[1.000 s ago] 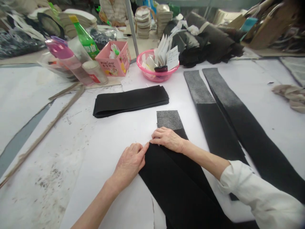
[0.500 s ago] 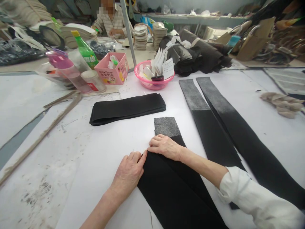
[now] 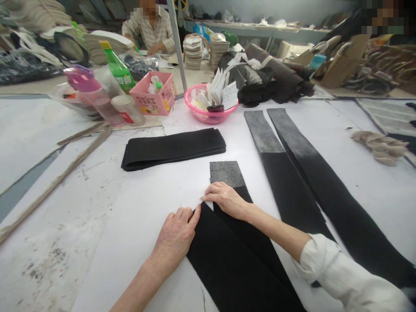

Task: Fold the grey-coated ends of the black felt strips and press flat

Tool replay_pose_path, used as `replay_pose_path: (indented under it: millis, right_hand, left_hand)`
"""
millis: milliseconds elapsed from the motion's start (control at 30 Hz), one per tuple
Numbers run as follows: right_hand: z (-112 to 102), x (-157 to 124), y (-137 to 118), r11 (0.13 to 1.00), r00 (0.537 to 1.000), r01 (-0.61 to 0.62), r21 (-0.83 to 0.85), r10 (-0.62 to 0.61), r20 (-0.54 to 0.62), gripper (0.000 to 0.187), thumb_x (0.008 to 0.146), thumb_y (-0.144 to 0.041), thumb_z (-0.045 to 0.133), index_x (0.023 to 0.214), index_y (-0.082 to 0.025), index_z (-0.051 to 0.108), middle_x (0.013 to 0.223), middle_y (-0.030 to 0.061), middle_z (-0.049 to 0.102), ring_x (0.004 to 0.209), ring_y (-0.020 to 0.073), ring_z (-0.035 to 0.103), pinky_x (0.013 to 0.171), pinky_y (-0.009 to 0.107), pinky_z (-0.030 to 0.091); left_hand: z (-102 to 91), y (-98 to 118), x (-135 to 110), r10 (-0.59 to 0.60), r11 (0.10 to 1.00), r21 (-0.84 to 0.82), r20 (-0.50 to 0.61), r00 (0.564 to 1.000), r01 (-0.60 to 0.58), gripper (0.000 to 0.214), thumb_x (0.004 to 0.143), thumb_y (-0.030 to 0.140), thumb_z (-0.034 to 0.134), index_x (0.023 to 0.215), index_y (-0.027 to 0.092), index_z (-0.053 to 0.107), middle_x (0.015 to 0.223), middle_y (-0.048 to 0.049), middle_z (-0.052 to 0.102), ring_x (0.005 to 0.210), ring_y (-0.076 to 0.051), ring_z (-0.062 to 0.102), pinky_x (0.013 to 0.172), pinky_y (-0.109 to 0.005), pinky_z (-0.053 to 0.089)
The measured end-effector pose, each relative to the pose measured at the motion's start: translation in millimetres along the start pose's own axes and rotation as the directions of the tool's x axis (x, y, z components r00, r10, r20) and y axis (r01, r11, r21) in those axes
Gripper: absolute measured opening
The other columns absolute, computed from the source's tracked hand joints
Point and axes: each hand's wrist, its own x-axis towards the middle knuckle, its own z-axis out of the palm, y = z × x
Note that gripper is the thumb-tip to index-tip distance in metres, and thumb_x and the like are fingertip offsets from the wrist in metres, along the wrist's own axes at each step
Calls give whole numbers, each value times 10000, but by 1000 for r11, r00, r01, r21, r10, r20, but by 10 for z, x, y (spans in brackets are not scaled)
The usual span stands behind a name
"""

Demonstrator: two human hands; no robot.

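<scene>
A black fabric strip with a grey end lies on the white table, another black piece overlapping it on the left. My left hand lies on the left piece's top corner, fingers together and flat against the cloth. My right hand rests on the strip just below the grey end, fingers curled down onto the cloth edge. A small gap of table shows between the two pieces at my fingertips.
A stack of folded black strips lies ahead. Two long black strips with grey ends run along the right. A pink bowl, pink box, green bottle and jars stand behind. A person sits beyond.
The two black pieces have parted slightly at their top corners, showing a sliver of table. My hands have stayed almost in place; the view has tilted up a little.
</scene>
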Motion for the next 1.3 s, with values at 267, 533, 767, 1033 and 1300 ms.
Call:
replay_pose_path:
  millis: [267, 533, 767, 1033, 1300]
  right_hand:
    - [57, -22, -78, 998, 1000, 9, -61, -11, -25, 246, 933, -144, 501, 1082, -252, 664, 1015, 45, 588, 1008, 173, 506, 927, 347, 386]
    - [66, -45, -173, 978, 999, 24, -207, -33, -41, 230, 964, -225, 467, 1122, -220, 634, 1029, 61, 577, 1014, 175, 504, 1040, 413, 334]
    - [-28, 29, -358, 958, 999, -29, -286, 20, -34, 184, 953, -223, 490, 1054, -223, 644, 1117, 67, 580, 1138, 193, 480, 1097, 451, 289]
    - [144, -9, -567, 943, 995, -95, -318, 93, -24, 262, 958, -167, 451, 1189, -171, 576, 1275, 111, 540, 1251, 226, 429, 1093, 448, 319]
    - [189, -37, -545, 933, 994, -105, -343, 100, -34, 311, 937, -140, 482, 1234, -189, 563, 1364, 116, 499, 1301, 240, 404, 1103, 466, 314]
  left_hand:
    - [-14, -8, -4, -5, 1000, -18, -2, 1000, 5, 557, 838, 88, 454, 1387, 163, 393, 939, -52, 520, 882, -223, 476, 720, -361, 396]
    - [15, 18, -30, -9, 1000, 15, -20, 1000, 9, 541, 849, 94, 454, 1384, 142, 394, 951, -65, 529, 884, -227, 477, 709, -365, 393]
    - [-8, 73, -91, -49, 998, 21, -59, 997, 51, 484, 872, 92, 449, 1353, 144, 431, 983, -75, 537, 916, -227, 486, 738, -367, 398]
    - [40, 78, -151, -90, 996, -20, -97, 991, 89, 449, 895, 105, 446, 1344, 129, 438, 1031, -88, 553, 948, -225, 505, 796, -366, 429]
    - [124, 68, -347, -109, 994, -35, -155, 982, 105, 424, 871, 46, 447, 1292, 68, 493, 1210, -158, 550, 1117, -261, 500, 918, -394, 443]
